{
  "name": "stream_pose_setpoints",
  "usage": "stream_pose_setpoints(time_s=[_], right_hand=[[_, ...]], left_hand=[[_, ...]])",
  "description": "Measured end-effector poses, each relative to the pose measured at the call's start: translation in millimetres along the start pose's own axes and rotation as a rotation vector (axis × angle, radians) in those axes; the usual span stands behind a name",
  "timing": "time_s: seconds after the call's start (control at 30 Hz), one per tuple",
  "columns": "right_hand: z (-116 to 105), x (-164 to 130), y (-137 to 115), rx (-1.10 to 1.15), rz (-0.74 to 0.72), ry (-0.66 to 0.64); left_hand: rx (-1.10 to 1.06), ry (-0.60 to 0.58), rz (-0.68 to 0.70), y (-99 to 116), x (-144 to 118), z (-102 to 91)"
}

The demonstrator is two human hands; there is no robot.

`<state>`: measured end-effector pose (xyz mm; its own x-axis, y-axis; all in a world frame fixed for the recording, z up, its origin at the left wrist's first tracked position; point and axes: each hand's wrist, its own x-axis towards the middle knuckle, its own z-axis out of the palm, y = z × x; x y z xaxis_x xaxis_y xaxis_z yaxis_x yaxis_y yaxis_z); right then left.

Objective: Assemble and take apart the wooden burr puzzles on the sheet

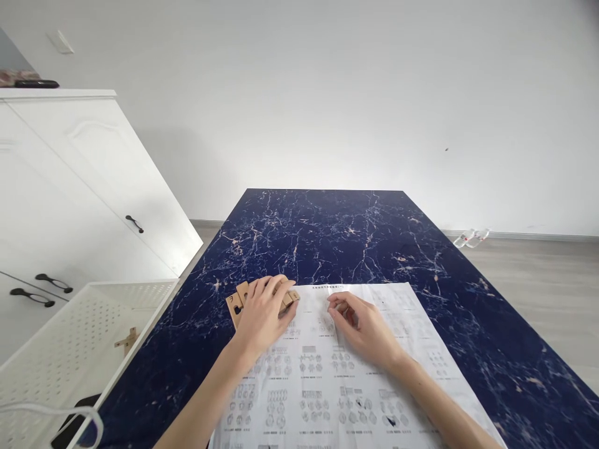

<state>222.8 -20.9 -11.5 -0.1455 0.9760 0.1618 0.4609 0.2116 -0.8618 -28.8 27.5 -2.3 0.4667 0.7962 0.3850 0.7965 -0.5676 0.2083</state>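
Observation:
My left hand (264, 308) lies over a row of notched wooden pieces (234, 304), its fingers across the top and its thumb along the near right side. One piece bears a dark printed mark, and the hand covers much of the row. Beneath both hands is a large creased white sheet (314, 386) printed with rows of small grey diagrams. To the right, my right hand (362, 321) rests on the sheet's upper part. Its fingers are loosely curled, with a gap between thumb and forefinger and nothing visible between them.
The sheet lies on a dark blue marble-patterned table (322, 237). At left stands a white perforated basket (56, 330) holding a small wooden piece (127, 340) and a dark object near a white cable (47, 410). Beyond are a white cabinet (93, 174) and clear bottles (472, 237) on the floor.

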Motion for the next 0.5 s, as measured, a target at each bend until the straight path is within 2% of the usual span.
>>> stream_pose_setpoints(time_s=[0.2, 0.33, 0.4, 0.5], right_hand=[[1, 0, 0, 0.008, 0.020, -0.019], [1, 0, 2, -0.001, 0.007, -0.018], [1, 1, 3, -0.013, -0.008, -0.022], [1, 1, 3, -0.035, -0.028, -0.027]], left_hand=[[-0.006, 0.078, -0.053, 4, -3, -4.0], [-0.121, 0.109, 0.045, 17, -4, -11.5], [-0.196, 0.070, 0.121, 25, -5, -14.2], [-0.253, -0.062, 0.225, 32, -11, -13.1]])
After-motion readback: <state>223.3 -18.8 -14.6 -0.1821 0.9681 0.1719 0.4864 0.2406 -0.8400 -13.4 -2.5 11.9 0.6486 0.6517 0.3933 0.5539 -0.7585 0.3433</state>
